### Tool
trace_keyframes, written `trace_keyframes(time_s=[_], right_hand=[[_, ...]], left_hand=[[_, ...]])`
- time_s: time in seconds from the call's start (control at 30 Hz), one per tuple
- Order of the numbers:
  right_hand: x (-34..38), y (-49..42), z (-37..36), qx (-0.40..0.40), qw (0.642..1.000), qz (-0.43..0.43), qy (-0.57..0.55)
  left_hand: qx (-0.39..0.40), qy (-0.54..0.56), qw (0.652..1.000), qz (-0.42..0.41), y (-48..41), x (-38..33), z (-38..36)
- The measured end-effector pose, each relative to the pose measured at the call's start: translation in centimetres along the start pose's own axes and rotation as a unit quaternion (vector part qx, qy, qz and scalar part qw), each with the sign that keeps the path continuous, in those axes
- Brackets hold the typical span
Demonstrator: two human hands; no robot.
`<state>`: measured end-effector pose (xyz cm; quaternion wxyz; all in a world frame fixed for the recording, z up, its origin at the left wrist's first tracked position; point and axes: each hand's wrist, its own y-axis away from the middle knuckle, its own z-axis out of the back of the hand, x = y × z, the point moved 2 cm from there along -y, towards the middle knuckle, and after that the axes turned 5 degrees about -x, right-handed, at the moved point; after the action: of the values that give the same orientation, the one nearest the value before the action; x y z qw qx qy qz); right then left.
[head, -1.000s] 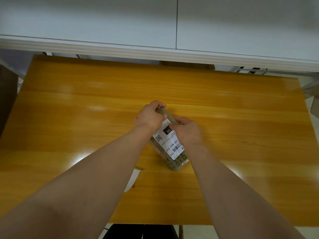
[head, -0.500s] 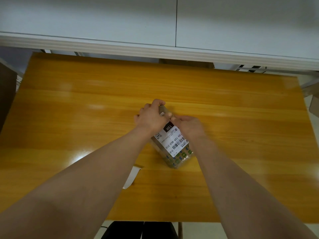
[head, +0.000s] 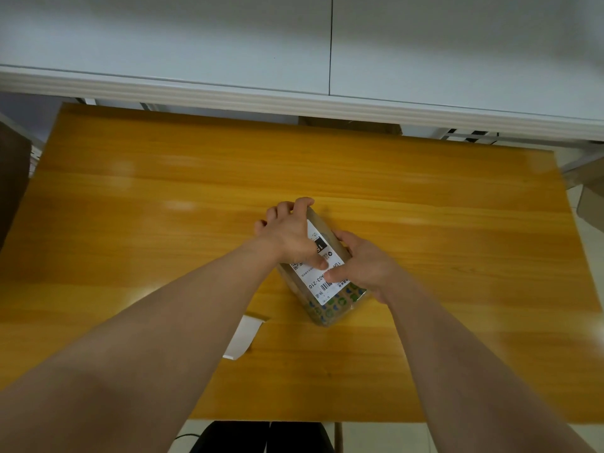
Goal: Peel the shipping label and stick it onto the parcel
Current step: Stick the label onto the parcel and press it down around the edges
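A pale wall with a white ledge (head: 294, 103) runs along the far side, and below it a glossy yellow-orange wooden table (head: 457, 223) fills the view, with nothing else on it but the task's things.

At the left of the action, near the table's near edge, a white strip of backing paper (head: 243, 338) lies flat, partly hidden under the left forearm and apart from the parcel.

The left hand (head: 287, 238) lies over the far left part of the parcel (head: 330, 308), fingers curled round its far end and the thumb (head: 318, 263) pressed flat on the shipping label (head: 322, 279). The parcel sits at the middle of the table, long axis slanting from far left to near right. It looks like a small brown box wrapped in clear film or tape printed with green and blue marks; likely light, fairly stiff and somewhat slick on that glossy skin, so it would slide on the table unless pinned.

The label already lies on the parcel's top face, print upward; thin and limp, it would crease or trap bubbles if rubbed carelessly. Whether its edges are fully stuck cannot be told.

At the right, the right hand (head: 366, 266) clasps the parcel's right side, thumb tip on the label beside the barcode. Holding the long sides and stroking outward from the middle seems the sound way to finish.
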<state>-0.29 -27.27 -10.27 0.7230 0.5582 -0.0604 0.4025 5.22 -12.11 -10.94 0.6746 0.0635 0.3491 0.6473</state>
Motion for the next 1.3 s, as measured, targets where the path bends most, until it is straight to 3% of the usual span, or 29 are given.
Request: trace_keyframes(time_s=[0.5,0.63,0.77,0.97,1.3], right_hand=[[0.4,-0.3,0.1,-0.036,0.995,-0.003,-0.097],[-0.6,-0.3,0.6,0.012,0.993,0.014,-0.117],[-1.6,0.1,1.2,0.088,0.992,0.043,-0.085],[-1.3,0.2,0.8,0.079,0.996,0.041,-0.016],[-2.5,-0.5,1.2,0.048,0.983,0.013,-0.176]], left_hand=[[-0.081,0.046,0.995,0.029,-0.5,-0.4,-0.8],[-0.044,0.044,0.998,0.023,-0.3,-0.2,-0.4],[0.011,-0.031,0.999,-0.018,0.3,-0.3,-0.1],[0.020,-0.092,0.995,-0.041,0.4,-0.3,-0.7],[-0.041,-0.046,0.998,-0.020,0.2,-0.5,-1.0]])
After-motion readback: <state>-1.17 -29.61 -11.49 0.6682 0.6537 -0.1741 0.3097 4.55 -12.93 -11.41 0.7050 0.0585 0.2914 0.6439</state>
